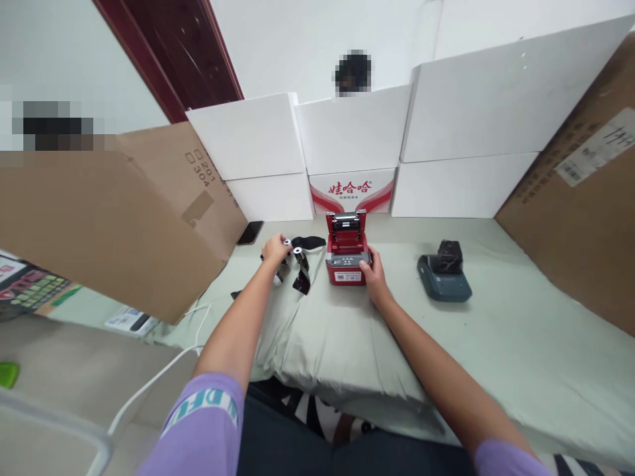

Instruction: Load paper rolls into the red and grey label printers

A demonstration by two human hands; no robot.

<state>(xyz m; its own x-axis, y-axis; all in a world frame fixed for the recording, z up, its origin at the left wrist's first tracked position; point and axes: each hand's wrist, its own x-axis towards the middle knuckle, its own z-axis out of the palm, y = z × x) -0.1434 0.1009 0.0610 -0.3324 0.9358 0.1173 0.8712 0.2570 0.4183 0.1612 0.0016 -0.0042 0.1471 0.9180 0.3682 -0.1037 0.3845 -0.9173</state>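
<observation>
A small red receipt printer (346, 256) sits on the pale green cloth (496, 330) with its lid raised. My right hand (375, 272) grips its front right corner. Left of the printer, my left hand (276, 248) is closed around a small white paper roll (287, 244). A second roll (298, 252) with black wrapping stands just beside it, with black wrapper scraps (301, 283) lying around.
A dark blue printer (444, 276) with a black roll on top sits to the right. A black phone (250, 232) lies at the back left. White foam boxes (357, 132) line the back; brown cardboard sheets (119, 218) lean on both sides. White cables (198, 317) trail off the left.
</observation>
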